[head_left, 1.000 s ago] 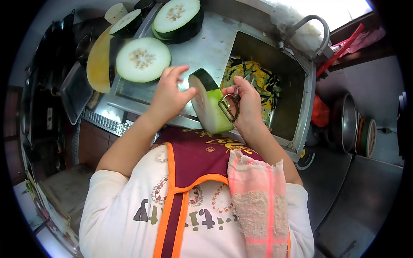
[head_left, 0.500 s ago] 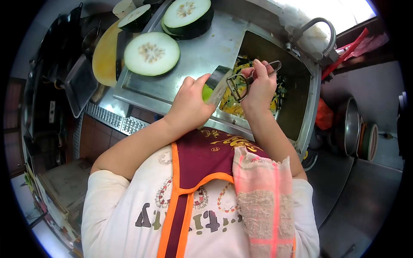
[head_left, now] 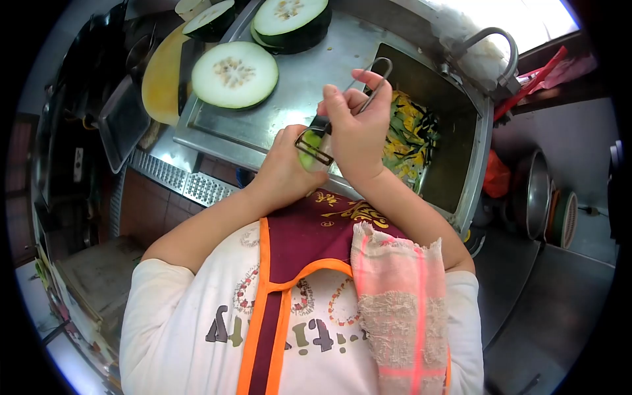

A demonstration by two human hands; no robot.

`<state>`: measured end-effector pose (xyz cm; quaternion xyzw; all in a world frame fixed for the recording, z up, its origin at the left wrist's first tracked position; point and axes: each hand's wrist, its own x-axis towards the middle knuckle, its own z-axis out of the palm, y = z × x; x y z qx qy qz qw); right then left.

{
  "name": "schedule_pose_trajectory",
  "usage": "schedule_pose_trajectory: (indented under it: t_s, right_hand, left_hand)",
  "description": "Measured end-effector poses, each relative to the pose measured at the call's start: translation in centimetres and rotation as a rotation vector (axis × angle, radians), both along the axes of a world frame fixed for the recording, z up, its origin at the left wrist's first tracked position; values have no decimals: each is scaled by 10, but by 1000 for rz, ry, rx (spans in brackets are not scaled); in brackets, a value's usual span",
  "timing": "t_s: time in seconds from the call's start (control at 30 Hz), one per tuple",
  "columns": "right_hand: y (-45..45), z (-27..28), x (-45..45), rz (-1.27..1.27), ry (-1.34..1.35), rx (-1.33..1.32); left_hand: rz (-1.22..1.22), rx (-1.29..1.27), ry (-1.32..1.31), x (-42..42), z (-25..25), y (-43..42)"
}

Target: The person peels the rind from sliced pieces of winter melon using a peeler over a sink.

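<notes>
My left hand is closed around a piece of winter melon, bright green where it shows; the fingers hide part of it. My right hand grips a metal peeler with a looped wire handle. Its blade end lies over the melon piece, close to my left fingers. To the left, a round cut winter melon rests on the steel counter with its pale, seeded face up. Behind it stands a thicker cut winter melon with dark green rind.
Right of the counter, yellow and dark green peelings lie in the steel sink, below a curved faucet. A yellow cutting board sits at the left, with another melon piece near its far end. A metal tray is farther left.
My right hand has moved left and toward me, bringing the peeler from over the sink onto the melon piece. My left hand has shifted slightly left, still holding the piece.
</notes>
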<state>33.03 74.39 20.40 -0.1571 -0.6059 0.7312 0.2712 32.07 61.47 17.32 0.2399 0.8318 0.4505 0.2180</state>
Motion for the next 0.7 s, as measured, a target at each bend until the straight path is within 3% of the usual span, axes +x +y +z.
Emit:
schedule_pose_trajectory:
  t_s: [0.27,0.53,0.63,0.7]
  right_hand:
    - [6,-4,-9,37,-278,343]
    - [35,-4,-27,-42,-397,270]
    - [87,-46,-37,-74,-410,52]
    - [121,-71,-27,-230,-447,10]
  left_hand:
    - [6,80,85,4,-5,3]
    - [-12,-30,164,-8,8,16]
    - [-77,5,336,-5,-3,13]
    - [-103,70,381,-3,-5,10]
